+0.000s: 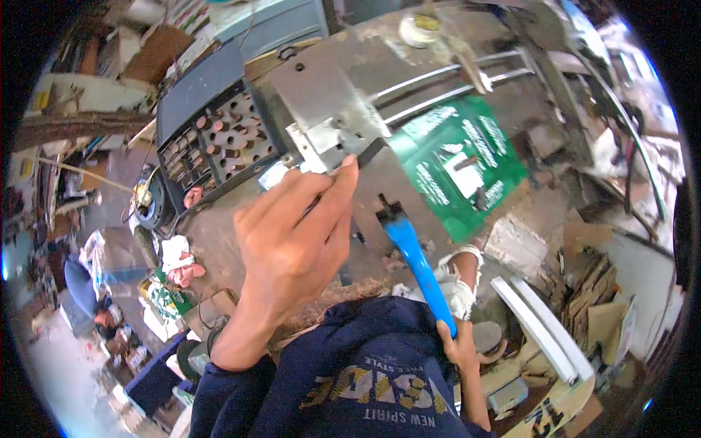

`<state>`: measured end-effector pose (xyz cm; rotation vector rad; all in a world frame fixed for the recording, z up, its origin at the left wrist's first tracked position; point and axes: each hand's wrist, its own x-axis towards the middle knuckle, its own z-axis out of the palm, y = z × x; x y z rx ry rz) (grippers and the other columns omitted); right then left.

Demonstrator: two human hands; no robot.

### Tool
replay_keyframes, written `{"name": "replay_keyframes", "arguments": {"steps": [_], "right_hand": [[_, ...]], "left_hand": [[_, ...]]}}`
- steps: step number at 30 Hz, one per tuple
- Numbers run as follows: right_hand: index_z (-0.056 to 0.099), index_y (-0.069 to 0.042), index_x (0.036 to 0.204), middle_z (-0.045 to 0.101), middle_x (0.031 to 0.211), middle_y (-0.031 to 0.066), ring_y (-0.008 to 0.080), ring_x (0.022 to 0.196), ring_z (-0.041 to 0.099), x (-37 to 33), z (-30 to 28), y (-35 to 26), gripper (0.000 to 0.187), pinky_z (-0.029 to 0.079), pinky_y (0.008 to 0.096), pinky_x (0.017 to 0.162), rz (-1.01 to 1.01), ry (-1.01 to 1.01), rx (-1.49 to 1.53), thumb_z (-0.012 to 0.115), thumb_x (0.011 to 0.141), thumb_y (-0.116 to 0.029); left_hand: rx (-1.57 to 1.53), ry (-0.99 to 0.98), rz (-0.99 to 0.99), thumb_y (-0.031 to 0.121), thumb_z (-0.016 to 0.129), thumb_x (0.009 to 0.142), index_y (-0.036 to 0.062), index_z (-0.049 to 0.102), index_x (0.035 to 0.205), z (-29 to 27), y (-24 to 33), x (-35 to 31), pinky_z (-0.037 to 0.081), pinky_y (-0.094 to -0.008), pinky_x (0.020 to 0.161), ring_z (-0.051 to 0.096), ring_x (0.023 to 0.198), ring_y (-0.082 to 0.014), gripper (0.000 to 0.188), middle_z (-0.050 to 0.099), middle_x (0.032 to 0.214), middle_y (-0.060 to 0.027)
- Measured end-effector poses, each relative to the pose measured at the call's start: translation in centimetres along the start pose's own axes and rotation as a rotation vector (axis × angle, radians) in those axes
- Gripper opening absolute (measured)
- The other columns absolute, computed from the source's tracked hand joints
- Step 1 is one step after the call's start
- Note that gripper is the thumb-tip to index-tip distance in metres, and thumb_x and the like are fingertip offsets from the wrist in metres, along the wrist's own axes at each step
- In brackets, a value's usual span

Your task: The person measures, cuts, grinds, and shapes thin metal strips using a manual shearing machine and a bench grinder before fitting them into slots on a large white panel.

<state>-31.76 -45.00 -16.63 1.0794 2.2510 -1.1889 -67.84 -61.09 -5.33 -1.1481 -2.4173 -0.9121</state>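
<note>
My left hand [296,237] is raised over the workbench, its fingers closed. At its fingertips shows a dark flat strip [373,151], which it appears to pinch; its rear end is hidden by the fingers. Lower right, my right hand [458,344] grips the end of a long blue handle [418,259]. This tool has a dark, notched head [391,209], pointing away from me over the bench. Just beyond my left fingertips lies a pale metal block [325,142] at the near end of a wide metal plate [310,84].
An open black case [226,139] with several round bits stands left of the plate. To the right lie a green printed sheet [438,164] and metal rails [420,109]. A round white tub [418,31] stands at the back. White channel pieces [544,328] lie lower right.
</note>
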Motion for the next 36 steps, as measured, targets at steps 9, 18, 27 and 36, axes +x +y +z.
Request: {"name": "replay_keyframes", "arguments": {"steps": [9, 18, 27, 36], "right_hand": [[0.067, -0.001, 0.115, 0.068, 0.111, 0.0155, 0.0276, 0.097, 0.067, -4.8, -8.1, -11.0, 0.043, 0.053, 0.0360, 0.083, -0.622, 0.893, 0.259, 0.082, 0.075, -0.009], [0.072, -0.002, 0.089, 0.066, 0.079, 0.0101, 0.0251, 0.076, 0.065, -17.5, -3.8, -1.3, 0.009, 0.051, 0.0338, 0.065, -0.744, 1.326, 0.385, 0.075, 0.082, -0.005], [0.060, -0.003, 0.122, 0.063, 0.114, 0.0199, 0.0361, 0.109, 0.060, -33.2, 13.5, 12.6, 0.047, 0.047, 0.0433, 0.097, 0.328, 1.806, 0.397, 0.073, 0.088, -0.032], [0.025, -0.013, 0.156, 0.014, 0.164, 0.0129, 0.0380, 0.146, 0.023, -58.0, 55.2, 32.5, 0.072, 0.027, 0.0605, 0.110, 1.974, 1.363, -0.048, 0.061, 0.095, -0.028]], "left_hand": [[-0.390, -0.121, 0.317, -0.012, 0.073, 0.065, 0.0027, 0.075, 0.103, -2.8, 13.5, -1.2, 0.046, -0.0286, 0.054, 0.059, 0.059, -0.0193, 0.040, 0.064, 0.073, -0.0088], [-0.946, -0.885, 0.106, -0.005, 0.074, 0.083, -0.0065, 0.072, 0.102, 0.5, 25.3, -12.8, 0.041, -0.0211, 0.060, 0.051, 0.067, -0.0063, 0.019, 0.065, 0.076, -0.0038], [-1.021, -1.516, 0.369, 0.011, 0.074, 0.089, -0.0007, 0.065, 0.082, 7.1, 35.6, -26.2, 0.041, -0.0226, 0.066, 0.049, 0.070, -0.0071, 0.016, 0.059, 0.074, 0.0019], [-0.877, -1.885, 0.289, 0.012, 0.078, 0.085, 0.0024, 0.070, 0.096, 14.5, 45.9, -50.5, 0.057, -0.0336, 0.068, 0.062, 0.079, -0.0154, 0.017, 0.067, 0.102, -0.0055]]}}
